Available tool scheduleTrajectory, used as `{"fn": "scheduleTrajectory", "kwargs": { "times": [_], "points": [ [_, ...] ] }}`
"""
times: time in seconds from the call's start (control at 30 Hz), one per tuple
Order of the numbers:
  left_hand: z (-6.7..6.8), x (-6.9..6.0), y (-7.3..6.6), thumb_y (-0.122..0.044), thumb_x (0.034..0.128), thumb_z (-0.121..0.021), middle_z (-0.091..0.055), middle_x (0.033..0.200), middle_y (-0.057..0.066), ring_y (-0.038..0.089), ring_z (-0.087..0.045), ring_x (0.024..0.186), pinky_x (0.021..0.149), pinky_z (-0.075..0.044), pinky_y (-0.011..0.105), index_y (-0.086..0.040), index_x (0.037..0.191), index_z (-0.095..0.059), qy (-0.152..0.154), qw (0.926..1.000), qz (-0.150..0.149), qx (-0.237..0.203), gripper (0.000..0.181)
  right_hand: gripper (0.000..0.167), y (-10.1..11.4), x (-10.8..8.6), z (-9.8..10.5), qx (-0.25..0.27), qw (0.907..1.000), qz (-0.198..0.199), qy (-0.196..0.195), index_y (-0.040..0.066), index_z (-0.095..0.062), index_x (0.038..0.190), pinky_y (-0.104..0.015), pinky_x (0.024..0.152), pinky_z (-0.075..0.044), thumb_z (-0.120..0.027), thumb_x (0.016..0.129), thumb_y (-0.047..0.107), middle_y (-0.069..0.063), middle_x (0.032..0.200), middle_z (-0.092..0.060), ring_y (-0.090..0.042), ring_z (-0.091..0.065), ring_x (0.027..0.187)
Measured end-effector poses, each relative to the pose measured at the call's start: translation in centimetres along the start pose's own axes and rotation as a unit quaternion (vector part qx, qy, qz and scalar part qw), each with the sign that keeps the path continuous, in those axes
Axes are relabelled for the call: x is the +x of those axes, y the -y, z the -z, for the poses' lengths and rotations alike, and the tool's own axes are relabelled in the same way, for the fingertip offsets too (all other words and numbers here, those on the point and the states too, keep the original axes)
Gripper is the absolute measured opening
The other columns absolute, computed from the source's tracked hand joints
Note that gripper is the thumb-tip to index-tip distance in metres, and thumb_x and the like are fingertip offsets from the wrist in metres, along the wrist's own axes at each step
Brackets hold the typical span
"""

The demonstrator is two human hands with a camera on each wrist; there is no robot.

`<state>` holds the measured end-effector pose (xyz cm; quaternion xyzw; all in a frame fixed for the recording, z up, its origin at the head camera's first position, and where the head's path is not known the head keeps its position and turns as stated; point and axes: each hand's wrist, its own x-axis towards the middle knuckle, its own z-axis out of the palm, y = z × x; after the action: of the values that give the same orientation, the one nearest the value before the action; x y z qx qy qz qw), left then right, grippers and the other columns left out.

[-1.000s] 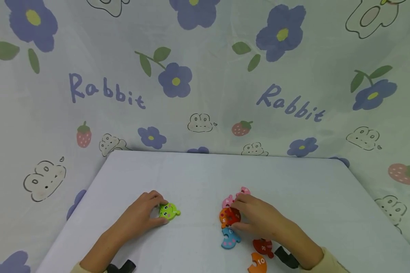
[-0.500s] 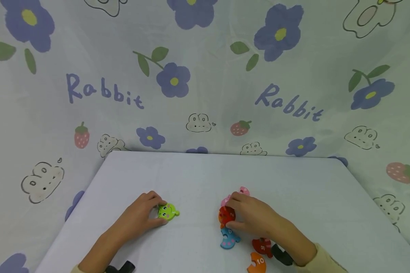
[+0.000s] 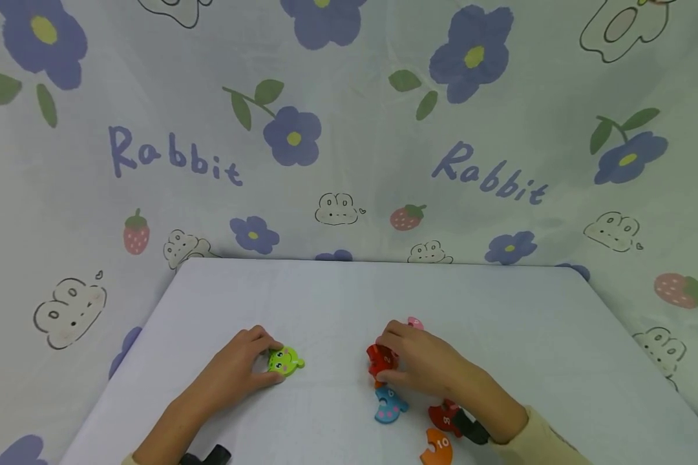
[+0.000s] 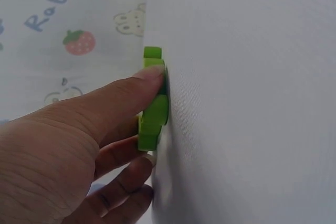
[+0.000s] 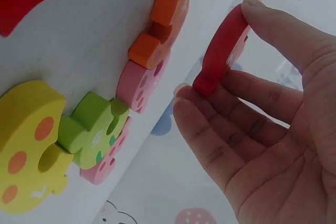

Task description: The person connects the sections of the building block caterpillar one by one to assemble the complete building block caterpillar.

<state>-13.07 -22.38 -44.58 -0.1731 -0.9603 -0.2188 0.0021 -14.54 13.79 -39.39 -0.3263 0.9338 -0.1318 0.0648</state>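
Note:
My left hand (image 3: 238, 368) pinches a bright green puzzle piece with a smiling face (image 3: 285, 361) at the left of the white table. In the left wrist view this green piece (image 4: 153, 111) appears edge-on, against the tabletop, between thumb and fingers. My right hand (image 3: 424, 361) holds a red puzzle piece marked 2 (image 3: 379, 361) between thumb and fingers. Seen from the right wrist, the red piece (image 5: 226, 48) is off the table, apart from a row of numbered pieces. From the head it covers most of an orange piece in that row.
Beside my right hand lie a blue piece (image 3: 388, 407), a dark red piece marked 8 (image 3: 444, 415) and an orange piece marked 10 (image 3: 436, 447). The right wrist view shows yellow (image 5: 31, 140), green (image 5: 94, 129) and pink (image 5: 139, 85) pieces. A patterned cloth hangs behind the table.
My right hand has moved left with the red piece, which now hides more of the orange piece. The left hand stays in place, gripping the green piece. The head view has shifted slightly.

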Motion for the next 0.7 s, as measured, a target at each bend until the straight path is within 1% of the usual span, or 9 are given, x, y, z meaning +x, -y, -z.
{"fn": "scheduleTrajectory", "kwargs": {
  "times": [0.17, 0.37, 0.47, 0.7],
  "points": [
    [-0.1, 0.1, 0.0, -0.034, 0.0786, -0.093, -0.056, 0.107, -0.016, 0.008, -0.051, 0.101, 0.094, -0.052, 0.039, -0.018, 0.12, -0.075, 0.001, 0.9999, -0.003, -0.012, 0.048, 0.048, 0.2, 0.4, 0.1, 0.007, 1.0, 0.0, 0.002, 0.012, -0.072, 0.125, -0.026, 0.084, -0.058, -0.085, 0.089, 0.042, 0.002, 0.117, -0.063, -0.009, -0.059, 0.094],
    [0.0, 0.2, -0.1, -0.035, 0.0793, -0.092, -0.056, 0.108, -0.015, 0.009, -0.052, 0.102, 0.095, -0.052, 0.04, -0.017, 0.12, -0.075, 0.004, 0.9998, -0.006, -0.016, 0.048, 0.049, 0.4, 0.6, 0.0, -0.006, 1.0, 0.006, 0.001, 0.012, -0.072, 0.125, -0.027, 0.085, -0.059, -0.083, 0.09, 0.044, 0.0, 0.118, -0.063, -0.013, -0.06, 0.099],
    [0.0, 0.1, 0.0, -0.035, 0.0789, -0.093, -0.057, 0.107, -0.015, 0.008, -0.053, 0.101, 0.094, -0.052, 0.039, -0.017, 0.12, -0.075, 0.001, 0.9999, -0.007, -0.013, 0.048, 0.049, 0.6, 0.9, -0.1, -0.008, 0.9999, 0.011, 0.002, 0.013, -0.072, 0.125, -0.026, 0.085, -0.058, -0.083, 0.09, 0.045, 0.001, 0.117, -0.063, -0.012, -0.059, 0.099],
    [0.1, 0.0, 0.0, -0.034, 0.0781, -0.093, -0.056, 0.107, -0.015, 0.008, -0.054, 0.102, 0.094, -0.052, 0.039, -0.016, 0.119, -0.076, -0.001, 0.9998, -0.007, -0.017, 0.048, 0.047, 1.0, 1.7, -0.1, -0.011, 0.9998, 0.019, 0.002, 0.014, -0.072, 0.124, -0.022, 0.081, -0.057, -0.084, 0.089, 0.043, 0.003, 0.113, -0.062, -0.009, -0.058, 0.094]
  ]
}}
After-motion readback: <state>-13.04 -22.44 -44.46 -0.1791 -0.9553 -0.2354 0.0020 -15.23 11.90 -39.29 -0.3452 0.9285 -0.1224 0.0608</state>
